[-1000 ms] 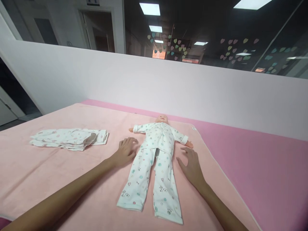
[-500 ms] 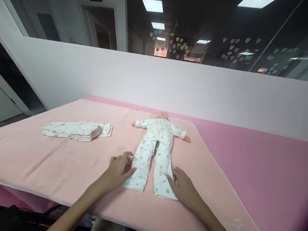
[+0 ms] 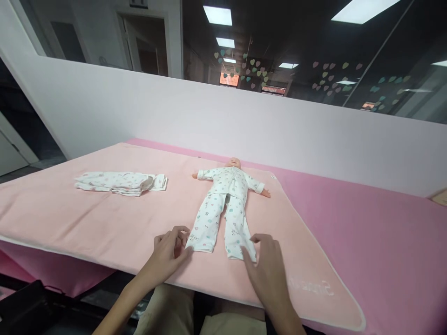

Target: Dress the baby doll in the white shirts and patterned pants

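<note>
A baby doll [image 3: 233, 163] lies on its back with its arms spread, dressed in a white printed top [image 3: 229, 181] and matching trousers [image 3: 205, 223]. The trouser legs lie apart and flat, and their hems point at me. My left hand [image 3: 172, 251] is at the outer edge of the left-hand hem, fingers bent and thumb apart from them. Beside the other hem is my right hand [image 3: 267, 263], its thumb and forefinger spread around the hem's outer corner. Neither hand visibly pinches the cloth. The doll's feet are not visible.
Folded white printed clothes [image 3: 115, 182] lie to the left on a pale pink blanket [image 3: 139, 223]. Under it is a darker pink surface [image 3: 366, 232]. A white wall [image 3: 244, 121] with a window above stands behind. A tan object [image 3: 439, 197] shows at the right edge.
My view has shifted, showing more of the front edge and my lap. Both hands have moved down to the hems, and the right thumb has come off the trouser leg's front.
</note>
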{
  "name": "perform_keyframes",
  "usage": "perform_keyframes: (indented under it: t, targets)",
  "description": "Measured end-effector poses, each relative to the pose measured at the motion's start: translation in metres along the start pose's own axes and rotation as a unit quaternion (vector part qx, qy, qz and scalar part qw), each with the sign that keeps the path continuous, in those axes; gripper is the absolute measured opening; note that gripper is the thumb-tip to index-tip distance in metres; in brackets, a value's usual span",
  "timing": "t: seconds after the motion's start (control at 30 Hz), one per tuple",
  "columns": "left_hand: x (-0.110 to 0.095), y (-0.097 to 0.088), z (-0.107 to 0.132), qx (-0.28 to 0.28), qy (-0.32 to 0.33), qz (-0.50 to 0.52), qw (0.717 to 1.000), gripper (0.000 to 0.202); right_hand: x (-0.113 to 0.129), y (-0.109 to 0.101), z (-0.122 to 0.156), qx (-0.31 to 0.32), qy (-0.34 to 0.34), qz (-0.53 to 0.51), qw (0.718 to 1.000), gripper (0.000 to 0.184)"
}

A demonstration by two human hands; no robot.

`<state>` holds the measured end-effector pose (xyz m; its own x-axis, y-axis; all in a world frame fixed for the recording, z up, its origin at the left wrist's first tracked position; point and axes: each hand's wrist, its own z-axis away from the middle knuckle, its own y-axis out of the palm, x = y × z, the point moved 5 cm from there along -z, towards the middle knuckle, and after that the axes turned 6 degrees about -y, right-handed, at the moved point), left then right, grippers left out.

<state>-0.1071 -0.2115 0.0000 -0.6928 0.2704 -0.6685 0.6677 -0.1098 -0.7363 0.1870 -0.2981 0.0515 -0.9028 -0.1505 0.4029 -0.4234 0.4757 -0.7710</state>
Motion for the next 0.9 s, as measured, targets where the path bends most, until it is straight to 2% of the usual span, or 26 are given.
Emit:
perform_keyframes:
  t: [0.1, 0.17, 0.27, 0.33, 0.5, 0.7, 0.83, 0.9]
  targets:
    - [-0.002, -0.001, 0.006, 0.008, 0.033, -0.008, 0.999, 0.047, 0.042, 0.026, 0.002, 0.051, -0.081, -0.052, 0.994, 0.023]
    - [-0.004, -0.001, 0.008, -0.003, 0.033, -0.017, 0.999, 0.041, 0.059, 0.047, -0.001, 0.084, -0.122, -0.053, 0.988, 0.024]
    - [-0.007, 0.000, 0.010, -0.037, 0.028, -0.035, 0.998, 0.025, 0.068, 0.072, -0.007, 0.100, -0.146, -0.032, 0.984, 0.013]
    - [-0.009, 0.001, 0.012, -0.059, 0.037, -0.035, 0.997, 0.020, 0.068, 0.076, -0.010, 0.095, -0.155, -0.032, 0.983, 0.009]
    - [-0.013, -0.005, 0.025, -0.094, 0.076, 0.005, 0.993, 0.016, 0.071, 0.056, -0.005, 0.069, -0.194, -0.049, 0.977, 0.010]
    - [-0.016, -0.011, 0.035, -0.028, 0.126, -0.033, 0.991, 0.014, 0.063, 0.039, 0.004, 0.129, -0.221, -0.069, 0.964, 0.013]
    - [-0.012, -0.021, 0.018, -0.055, 0.098, 0.035, 0.993, 0.024, 0.038, 0.022, -0.010, 0.113, -0.150, -0.134, 0.973, 0.015]
    - [-0.020, -0.028, 0.001, -0.078, 0.081, 0.072, 0.991, 0.028, 0.022, 0.013, -0.029, 0.097, -0.095, -0.166, 0.977, 0.016]
